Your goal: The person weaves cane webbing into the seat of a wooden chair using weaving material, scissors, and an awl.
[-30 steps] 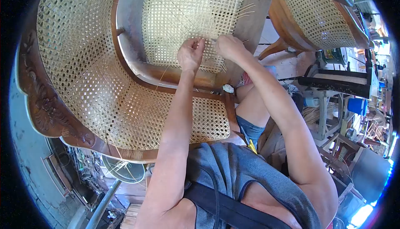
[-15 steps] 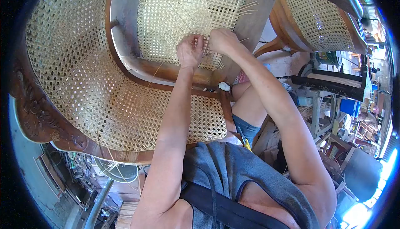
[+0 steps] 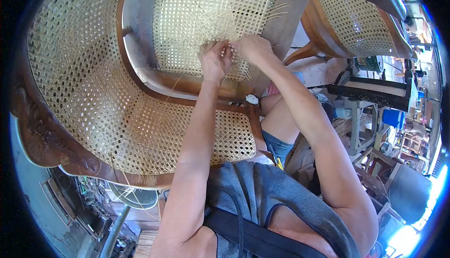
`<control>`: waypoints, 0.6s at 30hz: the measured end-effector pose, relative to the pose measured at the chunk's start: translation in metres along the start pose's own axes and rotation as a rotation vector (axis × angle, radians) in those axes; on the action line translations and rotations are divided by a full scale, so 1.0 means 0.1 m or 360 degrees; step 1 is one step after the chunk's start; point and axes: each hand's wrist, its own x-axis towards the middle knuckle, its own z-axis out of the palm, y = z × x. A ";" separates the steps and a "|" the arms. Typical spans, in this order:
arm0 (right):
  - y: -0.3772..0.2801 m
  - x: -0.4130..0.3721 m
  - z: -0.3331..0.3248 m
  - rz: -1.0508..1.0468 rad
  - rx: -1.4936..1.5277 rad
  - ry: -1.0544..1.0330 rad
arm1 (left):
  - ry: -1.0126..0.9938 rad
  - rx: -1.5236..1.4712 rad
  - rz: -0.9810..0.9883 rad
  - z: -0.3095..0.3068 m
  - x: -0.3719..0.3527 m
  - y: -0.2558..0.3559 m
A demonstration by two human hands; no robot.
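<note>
Pale woven cane webbing (image 3: 187, 28) fills the wooden chair frame in front of me, and loose strand ends (image 3: 279, 11) stick out along its right side. My left hand (image 3: 215, 61) rests against the lower part of this webbing with its fingers curled in. Close beside it, my right hand (image 3: 252, 49) is closed in a pinch, fingertips almost meeting the left ones. A pale sliver shows between the two hands. What the fingertips grip is too small to make out.
A larger finished cane panel (image 3: 93, 79) in a carved wooden frame (image 3: 40, 126) curves around the left. Another cane-backed chair (image 3: 356, 23) stands at the right. A white lump (image 3: 251, 99) sits on the frame's corner. A blue container (image 3: 393, 118) and a wooden bench (image 3: 354, 122) are farther right.
Both hands stay at the same spot on the webbing. The right hand has shifted slightly and turned a little, and the left fingers have moved slightly. The view has moved a touch.
</note>
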 end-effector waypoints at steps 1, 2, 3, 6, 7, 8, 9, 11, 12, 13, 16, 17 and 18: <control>0.06 0.00 -0.01 0.0008 0.0011 0.0011 | -0.0005 -0.0001 0.0016 0.03 -0.01 -0.02; 0.15 -0.03 -0.02 -0.0003 0.0029 0.0033 | 0.0001 -0.0083 -0.0040 0.07 -0.03 -0.03; 0.26 -0.05 -0.04 -0.0013 0.0044 0.0055 | 0.0006 -0.0167 -0.0098 0.09 -0.04 -0.02; 0.75 -0.12 -0.25 0.0010 0.0050 0.0300 | -0.0137 -0.0078 -0.0218 0.13 -0.07 0.00; 0.89 -0.15 -0.39 0.0028 0.0077 0.0392 | -0.0137 -0.0077 -0.0216 0.11 -0.05 0.06; 0.96 -0.20 -0.43 0.0033 0.0082 0.0391 | -0.0092 0.0059 -0.0246 0.10 -0.03 0.15; 1.01 -0.26 -0.47 0.0053 0.0014 0.0465 | -0.0044 0.0193 -0.0271 0.10 0.01 0.26; 1.02 -0.37 -0.55 0.0086 -0.0054 0.0549 | 0.0010 -0.0060 -0.0109 0.16 0.13 0.42; 0.96 -0.43 -0.57 0.0053 -0.0060 0.0573 | 0.0071 -0.0304 0.0032 0.20 0.21 0.50; 0.90 -0.47 -0.60 0.0017 -0.0065 0.0600 | 0.0183 -0.0462 0.0196 0.24 0.32 0.60; 0.74 -0.54 -0.62 -0.0072 0.0071 0.0660 | -0.0222 -0.1328 -0.0483 0.21 0.42 0.78; 0.69 -0.52 -0.60 -0.0058 0.0074 0.0666 | -0.0149 -0.1370 -0.0584 0.19 0.43 0.79; 0.64 -0.48 -0.56 -0.0080 0.0149 0.0630 | -0.0164 -0.1375 -0.0573 0.16 0.43 0.74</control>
